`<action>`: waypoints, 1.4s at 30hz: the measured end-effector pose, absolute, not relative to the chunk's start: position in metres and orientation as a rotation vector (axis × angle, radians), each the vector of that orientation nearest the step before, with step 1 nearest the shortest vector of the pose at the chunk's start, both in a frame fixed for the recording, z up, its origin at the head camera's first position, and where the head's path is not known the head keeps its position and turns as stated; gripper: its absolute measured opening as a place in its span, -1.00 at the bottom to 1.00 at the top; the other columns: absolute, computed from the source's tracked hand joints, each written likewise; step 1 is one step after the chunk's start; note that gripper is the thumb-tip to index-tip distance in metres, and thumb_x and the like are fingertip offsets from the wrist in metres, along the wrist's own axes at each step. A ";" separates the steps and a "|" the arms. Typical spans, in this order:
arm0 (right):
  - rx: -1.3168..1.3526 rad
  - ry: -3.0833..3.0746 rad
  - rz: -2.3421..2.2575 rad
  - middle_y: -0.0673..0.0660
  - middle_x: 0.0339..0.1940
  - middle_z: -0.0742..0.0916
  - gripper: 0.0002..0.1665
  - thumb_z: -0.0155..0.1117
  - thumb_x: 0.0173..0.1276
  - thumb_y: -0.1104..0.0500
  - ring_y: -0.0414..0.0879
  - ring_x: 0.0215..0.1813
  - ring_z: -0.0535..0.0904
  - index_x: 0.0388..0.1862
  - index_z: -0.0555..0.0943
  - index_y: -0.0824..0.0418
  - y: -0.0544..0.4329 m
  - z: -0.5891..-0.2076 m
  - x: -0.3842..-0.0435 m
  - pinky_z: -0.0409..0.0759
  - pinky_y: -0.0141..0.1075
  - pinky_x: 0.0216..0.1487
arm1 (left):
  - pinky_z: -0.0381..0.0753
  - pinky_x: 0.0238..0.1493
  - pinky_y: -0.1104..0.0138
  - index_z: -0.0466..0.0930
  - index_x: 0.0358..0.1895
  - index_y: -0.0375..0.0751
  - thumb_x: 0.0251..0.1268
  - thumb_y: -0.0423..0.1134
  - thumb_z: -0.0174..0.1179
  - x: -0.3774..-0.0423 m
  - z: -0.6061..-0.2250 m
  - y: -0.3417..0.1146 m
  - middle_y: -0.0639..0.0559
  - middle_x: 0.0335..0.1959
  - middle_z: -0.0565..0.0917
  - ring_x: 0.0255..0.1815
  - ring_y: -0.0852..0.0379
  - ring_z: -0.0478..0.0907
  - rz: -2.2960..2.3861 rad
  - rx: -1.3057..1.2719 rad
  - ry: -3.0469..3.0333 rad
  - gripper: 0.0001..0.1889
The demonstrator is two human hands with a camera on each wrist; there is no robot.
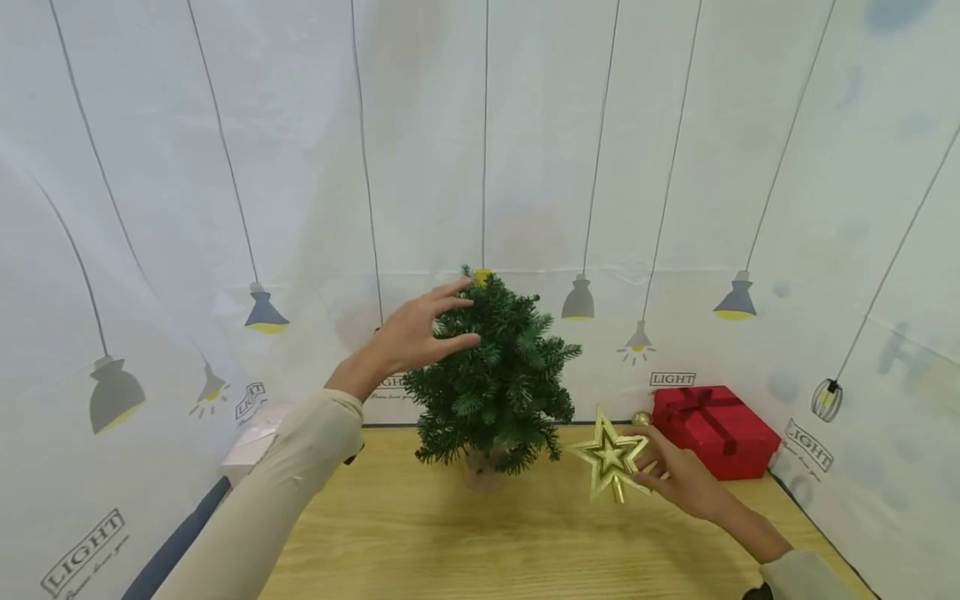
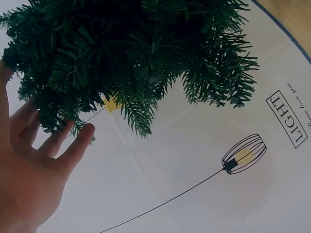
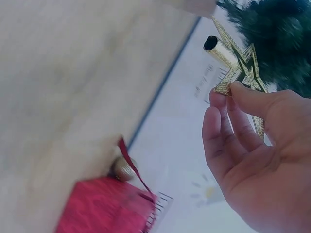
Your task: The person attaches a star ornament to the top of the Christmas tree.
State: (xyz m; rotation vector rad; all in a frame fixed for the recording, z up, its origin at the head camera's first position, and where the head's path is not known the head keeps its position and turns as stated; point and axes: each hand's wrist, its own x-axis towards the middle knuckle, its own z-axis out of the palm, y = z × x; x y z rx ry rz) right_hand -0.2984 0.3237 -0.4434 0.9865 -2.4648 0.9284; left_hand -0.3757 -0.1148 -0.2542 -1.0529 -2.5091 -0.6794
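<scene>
A small green artificial Christmas tree (image 1: 498, 375) stands upright on the wooden table. Beside its upper left branches is my left hand (image 1: 416, 333), fingers spread and nearly straight; in the left wrist view the fingertips (image 2: 83, 136) are right at the needles. To the right of the tree, my right hand (image 1: 678, 475) pinches a gold star tree topper (image 1: 609, 455) by one point between thumb and fingers. The right wrist view shows the hollow tube (image 3: 221, 51) at the star's base. The tree's lower trunk is wrapped in pale material (image 1: 483, 471).
A red gift box (image 1: 712, 429) with a dark red ribbon sits at the table's back right, a gold ball (image 1: 641, 418) next to it. A pale box (image 1: 251, 446) is at the left, partly behind my sleeve. White curtain walls (image 1: 525, 125) printed with lamps surround the table (image 1: 420, 542).
</scene>
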 end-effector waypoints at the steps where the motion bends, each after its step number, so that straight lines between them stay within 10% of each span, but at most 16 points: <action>1: 0.982 -2.457 0.919 0.13 -0.31 0.77 -0.25 0.51 0.25 0.43 -0.19 -0.32 0.73 0.37 0.39 0.35 0.325 -0.438 -0.298 0.72 -0.33 -0.39 | 0.25 0.54 -0.18 0.43 0.53 -0.10 0.44 0.20 0.28 -0.376 -0.254 -0.115 0.04 0.69 0.15 0.63 -0.14 0.17 -0.691 -1.058 -2.503 -0.27; 42: 0.729 -2.324 0.704 0.27 -0.12 0.82 -0.22 0.44 0.41 0.31 0.01 -0.31 0.80 0.54 0.34 0.13 0.299 -0.237 -0.309 0.61 -0.60 -0.24 | 0.31 0.47 -0.27 0.67 0.30 0.11 0.26 0.21 0.44 -0.371 -0.274 -0.126 0.18 0.43 0.55 0.61 -0.11 0.22 -0.777 -1.094 -2.446 -0.42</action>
